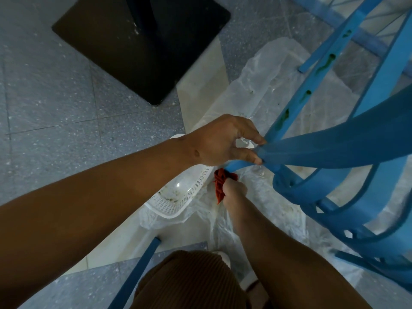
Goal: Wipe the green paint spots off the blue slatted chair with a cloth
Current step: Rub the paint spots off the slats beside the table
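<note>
Chair [330, 150] of blue slats fills the right side of the head view, tipped over and standing on clear plastic sheeting [263, 85] spread across the speckled grey floor [55, 97]; its long blue leg [312, 83] runs up toward the top right and carries several green paint spots [325, 63] along its length (dark smears, some run into streaks). The left hand [223, 141] reaches in from the lower left and pinches the chair's frame where leg and curved slat meet, thumb below, fingers curled over the top. Just beneath it, the right hand [234, 195] is clenched round a bunched red cloth [221, 181]; the cloth's upper end touches the underside of a blue bar right below the left hand. A white perforated basket [178, 201] lies on the sheeting, just left of the right hand, with a clear plastic item inside. A dark square table base [138, 47] sits on the floor at the upper left; brown ribbed clothing shows at the bottom edge.
</note>
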A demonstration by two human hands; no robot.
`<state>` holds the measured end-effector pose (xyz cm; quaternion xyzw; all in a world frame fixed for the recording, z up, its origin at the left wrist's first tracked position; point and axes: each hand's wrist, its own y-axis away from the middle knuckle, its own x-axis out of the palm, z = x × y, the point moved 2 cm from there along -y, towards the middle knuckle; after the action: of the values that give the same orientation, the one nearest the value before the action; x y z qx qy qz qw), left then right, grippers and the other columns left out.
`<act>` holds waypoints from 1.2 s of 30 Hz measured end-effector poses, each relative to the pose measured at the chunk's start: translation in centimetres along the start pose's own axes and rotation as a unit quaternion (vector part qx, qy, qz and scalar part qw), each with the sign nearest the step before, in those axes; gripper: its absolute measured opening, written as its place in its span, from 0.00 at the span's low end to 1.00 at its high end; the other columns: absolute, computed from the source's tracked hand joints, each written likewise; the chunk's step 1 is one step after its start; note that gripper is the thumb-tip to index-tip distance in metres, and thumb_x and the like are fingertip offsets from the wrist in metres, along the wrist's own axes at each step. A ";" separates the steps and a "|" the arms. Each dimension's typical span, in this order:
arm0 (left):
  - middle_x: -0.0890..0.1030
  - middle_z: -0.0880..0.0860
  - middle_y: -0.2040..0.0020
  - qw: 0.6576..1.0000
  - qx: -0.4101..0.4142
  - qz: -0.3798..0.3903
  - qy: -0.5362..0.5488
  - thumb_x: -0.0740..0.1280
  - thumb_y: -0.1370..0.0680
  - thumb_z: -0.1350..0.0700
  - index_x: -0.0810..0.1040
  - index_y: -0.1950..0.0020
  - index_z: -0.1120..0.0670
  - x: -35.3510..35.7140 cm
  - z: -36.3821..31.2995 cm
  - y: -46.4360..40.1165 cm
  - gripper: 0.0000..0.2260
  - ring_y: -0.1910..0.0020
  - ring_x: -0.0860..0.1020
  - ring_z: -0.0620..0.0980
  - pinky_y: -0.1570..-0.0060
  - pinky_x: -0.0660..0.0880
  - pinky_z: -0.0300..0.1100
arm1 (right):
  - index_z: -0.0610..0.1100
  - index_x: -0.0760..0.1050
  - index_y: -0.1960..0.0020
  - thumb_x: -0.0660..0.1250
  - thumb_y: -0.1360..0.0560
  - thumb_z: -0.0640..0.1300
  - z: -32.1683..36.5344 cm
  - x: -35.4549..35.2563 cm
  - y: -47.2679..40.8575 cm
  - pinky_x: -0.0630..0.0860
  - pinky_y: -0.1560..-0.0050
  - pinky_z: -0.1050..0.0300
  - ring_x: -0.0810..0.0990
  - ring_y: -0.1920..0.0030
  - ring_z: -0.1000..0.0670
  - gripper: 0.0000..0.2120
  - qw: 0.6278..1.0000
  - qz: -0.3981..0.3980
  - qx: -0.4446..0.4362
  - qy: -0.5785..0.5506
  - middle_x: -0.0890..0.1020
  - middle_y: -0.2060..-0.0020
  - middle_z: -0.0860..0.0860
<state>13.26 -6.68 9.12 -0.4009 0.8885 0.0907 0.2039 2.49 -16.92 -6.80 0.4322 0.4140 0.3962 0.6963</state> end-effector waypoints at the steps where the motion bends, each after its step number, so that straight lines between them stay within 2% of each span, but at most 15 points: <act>1: 0.82 0.45 0.47 1.000 0.000 0.003 0.000 0.77 0.27 0.50 0.85 0.40 0.53 0.0 0.0 0.0 0.17 0.47 0.81 0.45 0.43 0.77 0.46 | 0.35 0.75 0.35 0.64 0.19 0.45 0.3 -0.1 1.0 0.76 0.38 0.42 0.79 0.38 0.36 0.18 1.000 0.002 -0.002 -0.002 0.80 0.38 0.35; 5: 0.84 0.48 0.45 1.000 -0.013 0.013 -0.013 0.76 0.27 0.49 0.84 0.39 0.52 -0.1 0.1 0.0 0.17 0.46 0.80 0.44 0.42 0.77 0.45 | 0.36 0.74 0.34 0.68 0.19 0.49 0.9 -1.4 2.1 0.76 0.35 0.45 0.81 0.39 0.39 0.21 0.998 -0.063 0.004 0.014 0.81 0.41 0.39; 11: 0.84 0.49 0.45 1.000 -0.008 0.007 -0.018 0.76 0.27 0.48 0.84 0.39 0.52 0.1 0.0 0.1 0.17 0.47 0.81 0.45 0.42 0.77 0.46 | 0.36 0.72 0.33 0.67 0.19 0.48 1.4 -0.6 2.4 0.76 0.39 0.49 0.80 0.37 0.41 0.20 0.998 -0.061 0.021 -0.015 0.81 0.42 0.40; 14: 0.84 0.50 0.45 1.000 -0.013 0.006 -0.018 0.76 0.27 0.49 0.84 0.39 0.53 0.0 0.0 0.1 0.18 0.46 0.81 0.47 0.42 0.77 0.47 | 0.36 0.71 0.31 0.60 0.17 0.43 1.1 0.8 1.5 0.79 0.42 0.45 0.82 0.39 0.37 0.17 0.997 -0.002 0.010 -0.072 0.79 0.35 0.37; 15: 0.84 0.50 0.45 1.000 -0.014 0.007 -0.019 0.76 0.27 0.49 0.84 0.39 0.53 0.0 -0.1 0.1 0.18 0.46 0.81 0.47 0.42 0.77 0.48 | 0.37 0.69 0.28 0.58 0.17 0.43 1.3 1.0 1.1 0.79 0.42 0.44 0.81 0.39 0.37 0.19 0.997 -0.022 0.002 -0.074 0.76 0.32 0.37; 16: 0.84 0.50 0.45 1.000 -0.013 0.006 -0.018 0.76 0.27 0.49 0.84 0.39 0.53 0.0 -0.1 0.1 0.18 0.46 0.81 0.47 0.42 0.77 0.48 | 0.39 0.62 0.23 0.56 0.16 0.44 1.3 1.2 0.5 0.75 0.36 0.42 0.76 0.34 0.35 0.23 0.978 -0.043 0.038 -0.199 0.69 0.26 0.36; 18: 0.84 0.50 0.46 1.000 -0.018 0.007 -0.014 0.76 0.27 0.49 0.84 0.40 0.53 0.0 -0.1 0.1 0.18 0.47 0.81 0.46 0.42 0.77 0.47 | 0.41 0.48 0.19 0.55 0.16 0.47 0.4 1.8 -1.6 0.58 0.24 0.35 0.58 0.23 0.31 0.29 0.896 -0.079 0.147 -0.412 0.55 0.22 0.34; 19: 0.84 0.50 0.46 1.000 -0.019 0.008 -0.014 0.76 0.27 0.49 0.84 0.40 0.53 -0.1 -0.2 0.1 0.18 0.47 0.81 0.46 0.43 0.77 0.47 | 0.40 0.50 0.19 0.55 0.16 0.47 0.3 1.9 -2.0 0.57 0.23 0.34 0.58 0.23 0.31 0.29 0.922 -0.085 0.134 -0.354 0.57 0.23 0.33; 20: 0.84 0.50 0.46 1.000 -0.020 0.009 -0.015 0.76 0.27 0.49 0.84 0.39 0.53 -0.2 -0.2 0.1 0.18 0.47 0.81 0.46 0.43 0.77 0.46 | 0.39 0.57 0.22 0.56 0.16 0.46 0.6 1.7 -0.9 0.62 0.25 0.34 0.63 0.25 0.31 0.25 0.970 -0.098 0.084 -0.207 0.64 0.26 0.33; 21: 0.84 0.50 0.45 1.000 -0.018 0.010 -0.018 0.76 0.27 0.49 0.84 0.39 0.53 -0.3 -0.2 0.1 0.18 0.47 0.81 0.46 0.42 0.76 0.46 | 0.38 0.64 0.26 0.58 0.17 0.44 1.2 1.4 -0.3 0.66 0.27 0.34 0.70 0.28 0.33 0.21 0.990 -0.087 0.039 -0.105 0.70 0.29 0.33; 25: 0.85 0.51 0.45 1.000 -0.012 0.012 -0.020 0.76 0.27 0.49 0.84 0.39 0.53 -0.2 -0.3 0.0 0.17 0.47 0.81 0.47 0.42 0.76 0.46 | 0.40 0.76 0.43 0.67 0.20 0.50 0.4 -0.1 1.8 0.74 0.35 0.46 0.80 0.44 0.45 0.13 0.998 -0.056 -0.016 -0.029 0.81 0.48 0.45; 27: 0.85 0.50 0.45 1.000 -0.016 0.009 -0.021 0.76 0.27 0.49 0.84 0.39 0.52 -0.1 -0.1 0.1 0.17 0.47 0.81 0.46 0.42 0.76 0.46 | 0.41 0.80 0.42 0.66 0.19 0.49 -0.7 -1.3 2.3 0.76 0.40 0.50 0.82 0.46 0.46 0.13 0.995 -0.045 -0.067 0.052 0.83 0.48 0.46; 31: 0.85 0.50 0.45 1.000 -0.028 0.008 -0.012 0.77 0.27 0.49 0.84 0.40 0.51 0.0 -0.2 0.1 0.17 0.47 0.80 0.44 0.43 0.76 0.41 | 0.45 0.78 0.52 0.68 0.21 0.49 -3.8 -2.9 2.8 0.76 0.40 0.49 0.81 0.49 0.45 0.08 0.994 -0.042 -0.019 0.098 0.83 0.51 0.46; 34: 0.85 0.50 0.46 1.000 -0.026 0.003 -0.015 0.77 0.27 0.49 0.85 0.40 0.52 0.0 -0.4 0.1 0.17 0.47 0.81 0.44 0.43 0.76 0.42 | 0.43 0.80 0.47 0.69 0.21 0.50 -3.8 -3.1 2.4 0.77 0.37 0.46 0.83 0.47 0.44 0.11 0.994 -0.047 -0.023 0.096 0.84 0.51 0.45; 36: 0.85 0.50 0.45 0.999 -0.027 0.003 -0.017 0.77 0.27 0.49 0.85 0.40 0.52 0.0 -0.3 0.2 0.17 0.47 0.80 0.44 0.42 0.76 0.43 | 0.42 0.81 0.45 0.69 0.21 0.49 -3.0 -2.9 2.3 0.78 0.42 0.51 0.83 0.49 0.46 0.11 0.996 -0.040 -0.027 0.080 0.84 0.52 0.46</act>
<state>13.05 -6.64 9.39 -0.4017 0.8835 0.1219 0.2081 -1.76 -18.01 -4.79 0.3634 0.4741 0.4126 0.6877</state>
